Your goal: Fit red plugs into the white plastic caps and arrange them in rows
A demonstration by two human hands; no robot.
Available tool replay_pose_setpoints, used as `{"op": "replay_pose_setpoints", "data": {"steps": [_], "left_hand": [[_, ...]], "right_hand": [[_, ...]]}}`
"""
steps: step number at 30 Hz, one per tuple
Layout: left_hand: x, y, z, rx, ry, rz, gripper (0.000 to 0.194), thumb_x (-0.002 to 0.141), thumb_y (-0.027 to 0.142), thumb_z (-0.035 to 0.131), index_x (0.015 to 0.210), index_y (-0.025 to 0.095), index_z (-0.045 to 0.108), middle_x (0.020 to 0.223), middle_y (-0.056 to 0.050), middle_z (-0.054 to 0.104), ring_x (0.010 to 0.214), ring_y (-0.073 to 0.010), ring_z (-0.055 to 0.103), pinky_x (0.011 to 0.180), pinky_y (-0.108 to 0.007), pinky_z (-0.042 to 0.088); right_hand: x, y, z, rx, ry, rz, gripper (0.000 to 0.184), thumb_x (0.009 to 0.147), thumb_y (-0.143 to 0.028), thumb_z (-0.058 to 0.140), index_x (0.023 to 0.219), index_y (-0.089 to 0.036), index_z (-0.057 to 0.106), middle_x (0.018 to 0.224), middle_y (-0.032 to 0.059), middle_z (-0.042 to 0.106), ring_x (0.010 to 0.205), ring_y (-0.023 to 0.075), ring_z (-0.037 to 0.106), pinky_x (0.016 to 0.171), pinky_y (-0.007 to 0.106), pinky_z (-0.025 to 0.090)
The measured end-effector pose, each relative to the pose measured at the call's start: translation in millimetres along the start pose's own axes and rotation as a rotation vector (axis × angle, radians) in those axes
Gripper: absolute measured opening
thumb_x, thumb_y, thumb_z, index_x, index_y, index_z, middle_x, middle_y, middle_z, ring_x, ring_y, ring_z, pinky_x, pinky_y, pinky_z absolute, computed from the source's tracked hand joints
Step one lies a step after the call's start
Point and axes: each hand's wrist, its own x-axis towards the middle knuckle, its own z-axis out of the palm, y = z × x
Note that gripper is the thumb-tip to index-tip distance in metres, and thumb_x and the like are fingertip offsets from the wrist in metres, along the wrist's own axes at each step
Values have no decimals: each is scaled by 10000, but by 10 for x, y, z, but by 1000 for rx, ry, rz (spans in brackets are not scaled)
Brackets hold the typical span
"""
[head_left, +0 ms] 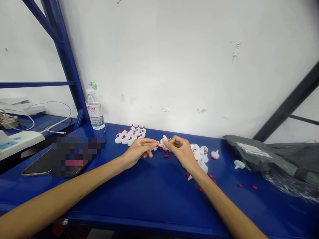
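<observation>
One bottle point(94, 111) of water point(98, 124); perhaps red tip point(158, 144) in left hand point(137, 151), cap point(164, 141) in right point(182, 150).

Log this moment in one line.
left hand: pinching red cap | right hand: holding white piece | capped white pieces: grouped | loose red caps: scattered

Head-worn view, facing forward and down across the blue table point(149, 199) to the white wall point(174, 66).
It looks from above the near side, close behind the left hand point(137, 151) and right hand point(181, 149), both near mid-view; the wall fills most of the upper half.
</observation>
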Motion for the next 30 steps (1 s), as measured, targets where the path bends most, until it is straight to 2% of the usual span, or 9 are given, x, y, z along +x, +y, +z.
{"op": "replay_pose_setpoints", "data": {"steps": [8, 10, 12, 15, 17, 21, 26, 30], "left_hand": [[-36, 58, 35, -6, -52, 20, 470, 723, 490, 824, 1021, 136, 737, 597, -3, 633, 498, -82, 536, 452, -207, 285], [-46, 65, 38, -41, -60, 7, 551, 730, 466, 829, 1168, 159, 697, 707, -25, 684, 546, -88, 574, 457, -198, 293], [-54, 64, 38, -79, -91, -16, 656, 743, 448, 826, 1314, 195, 625, 905, -77, 728, 641, -108, 638, 462, -189, 303], [-63, 53, 37, -98, -188, -37, 635, 785, 463, 789, 1342, 214, 615, 1216, -155, 677, 807, -160, 707, 471, -178, 330], [-71, 51, 44, -82, -249, -35, 599, 802, 486, 765, 1317, 209, 636, 1292, -170, 642, 844, -182, 721, 473, -174, 351], [-96, 73, 83, -31, -262, 8, 555, 800, 498, 759, 1242, 171, 681, 1123, -153, 708, 776, -180, 723, 447, -168, 345], [-111, 102, 111, 8, -216, 53, 425, 847, 494, 706, 1052, 126, 760, 1048, -141, 729, 617, -112, 657, 450, -182, 380], [-112, 111, 105, 4, -212, 46, 385, 847, 460, 711, 999, 113, 777, 1009, -146, 743, 587, -96, 618, 460, -183, 364]], "right_hand": [[-26, -44, 7, 48, -19, -30, 378, 796, -514, 736, 657, -208, 563, 701, 12, 661, 732, 187, 628, 684, 284, 468], [-29, -39, 1, 57, -32, -24, 394, 800, -531, 729, 664, -210, 546, 692, 9, 659, 697, 177, 610, 655, 278, 456], [-36, -29, 0, 58, -55, -13, 397, 816, -553, 706, 694, -214, 538, 685, 3, 662, 656, 169, 593, 621, 275, 444], [-58, -17, 12, 15, -79, -15, 372, 866, -567, 644, 758, -221, 563, 688, -2, 669, 622, 166, 582, 585, 272, 432], [-79, -21, 26, -90, -53, -62, 344, 904, -552, 601, 801, -224, 617, 732, 7, 674, 647, 172, 589, 585, 275, 436], [-108, -42, 53, -335, 31, -196, 335, 940, -521, 568, 835, -230, 696, 871, 50, 661, 739, 190, 598, 641, 298, 460], [-105, -27, 68, -434, 0, -240, 439, 1009, -503, 449, 711, -221, 606, 758, 29, 592, 694, 173, 554, 662, 299, 421], [-108, -4, 69, -506, -15, -266, 464, 1053, -462, 326, 712, -226, 534, 724, 20, 560, 692, 180, 533, 682, 305, 392]]}}
